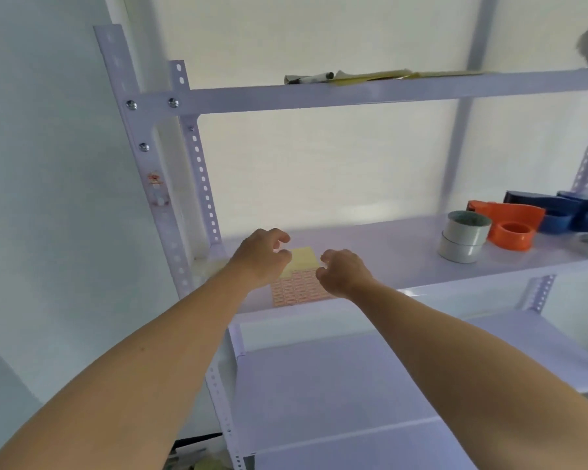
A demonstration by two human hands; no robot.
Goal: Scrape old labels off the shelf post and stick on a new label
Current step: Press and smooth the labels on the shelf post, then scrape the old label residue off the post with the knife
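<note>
A label sheet (297,291) with rows of red-printed labels lies on the middle shelf (387,242), its yellow flap (304,257) folded over at the far end. My left hand (260,257) hovers at the flap's left corner with curled fingers apart and the thumb touching the flap. My right hand (343,273) is at the sheet's right edge, thumb and forefinger apart, nothing held. Torn old labels (157,188) with red print cling to the front left shelf post (150,171), above and left of my hands.
Two stacked grey tape rolls (464,237), an orange tape dispenser (510,225) and blue dispensers (564,212) stand on the middle shelf's right side. A marker (314,78) and yellow papers (370,78) lie on the top shelf. A lower shelf (336,401) sits beneath my arms.
</note>
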